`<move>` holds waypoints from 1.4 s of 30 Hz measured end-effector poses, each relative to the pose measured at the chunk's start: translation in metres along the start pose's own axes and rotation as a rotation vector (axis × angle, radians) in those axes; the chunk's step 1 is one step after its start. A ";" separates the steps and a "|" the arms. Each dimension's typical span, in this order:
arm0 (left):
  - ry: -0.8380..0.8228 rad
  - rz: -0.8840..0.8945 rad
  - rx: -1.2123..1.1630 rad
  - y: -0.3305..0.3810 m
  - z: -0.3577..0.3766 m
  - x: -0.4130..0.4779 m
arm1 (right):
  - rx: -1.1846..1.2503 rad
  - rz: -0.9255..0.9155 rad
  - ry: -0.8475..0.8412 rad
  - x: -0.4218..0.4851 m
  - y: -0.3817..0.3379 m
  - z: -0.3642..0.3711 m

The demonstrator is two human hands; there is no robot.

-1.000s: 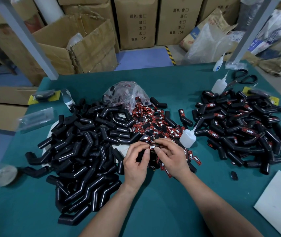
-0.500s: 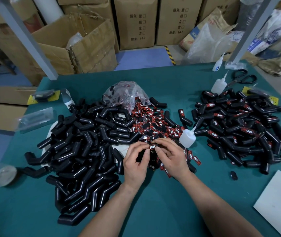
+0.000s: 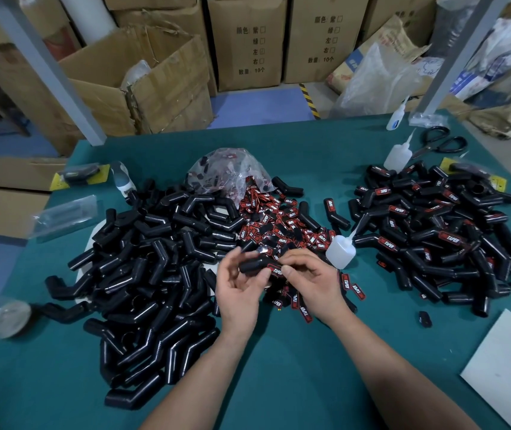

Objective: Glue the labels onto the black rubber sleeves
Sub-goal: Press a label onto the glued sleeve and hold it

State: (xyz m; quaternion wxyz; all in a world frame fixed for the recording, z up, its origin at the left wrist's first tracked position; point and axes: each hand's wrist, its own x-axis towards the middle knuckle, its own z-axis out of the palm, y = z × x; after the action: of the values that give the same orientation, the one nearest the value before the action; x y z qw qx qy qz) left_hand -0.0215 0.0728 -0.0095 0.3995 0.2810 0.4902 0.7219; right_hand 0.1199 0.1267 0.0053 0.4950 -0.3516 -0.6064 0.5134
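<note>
Far L: bare pile (image 3: 142, 274). L hand (image 3: 241, 293): fingers spread, loose under sleeve (image 3: 254, 265), held over table centre. R hand (image 3: 313, 283): pinches sleeve at label (image 3: 276, 270). Then glue bottle (image 3: 341, 251), done pile (image 3: 434, 237). Risk: glue prob. wet, so label skews if thumb slips.

The right hand (image 3: 313, 283) pinches a black rubber sleeve (image 3: 252, 264) at its red label (image 3: 276, 270) while the left hand (image 3: 238, 294) touches it.

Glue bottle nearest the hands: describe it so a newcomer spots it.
On the green table, find the central red-and-black label heap. At its right edge, beside the right hand, stands a white squeeze bottle; the other two bottles sit far back by the scissors.
</note>
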 end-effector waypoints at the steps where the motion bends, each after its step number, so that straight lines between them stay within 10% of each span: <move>1: 0.014 -0.033 -0.067 0.000 0.000 0.002 | 0.023 0.003 -0.016 0.000 0.000 0.001; 42: -0.216 -0.075 0.130 -0.002 0.000 0.000 | 0.095 0.183 -0.089 -0.001 -0.005 0.004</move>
State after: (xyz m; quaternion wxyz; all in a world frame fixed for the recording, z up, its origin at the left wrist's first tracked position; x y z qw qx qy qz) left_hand -0.0210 0.0726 -0.0114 0.4576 0.3638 0.5003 0.6387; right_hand 0.1169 0.1232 0.0098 0.4349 -0.3586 -0.5682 0.5996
